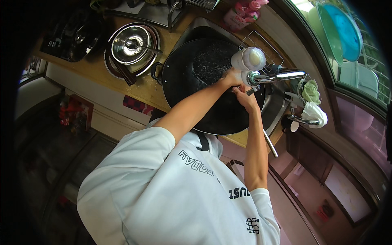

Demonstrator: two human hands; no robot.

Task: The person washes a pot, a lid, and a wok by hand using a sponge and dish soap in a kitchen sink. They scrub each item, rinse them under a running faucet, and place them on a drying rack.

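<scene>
A large black wok [183, 88] rests over the stainless steel sink [196, 29], with water rippling in its far part. My left hand [231, 77] reaches across the wok, beneath the faucet [277, 77] and its white filter head [248, 59]. Close beside it is my right hand [245, 96], fingers bent, near the small faucet lever [253, 90]. The two hands nearly meet. The filter and faucet cover part of my left hand, and what either hand grips cannot be made out. A loop handle [155, 73] sticks out on the wok's left.
Left on the wooden counter [144, 92] are stacked metal bowls [131, 44] with a spoon [148, 49]. Behind stand a pink pump bottle [242, 16] and a wire rack [261, 46]. At right, cloths [314, 114] hang by a second tap. A metal rod [270, 143] juts past the wok.
</scene>
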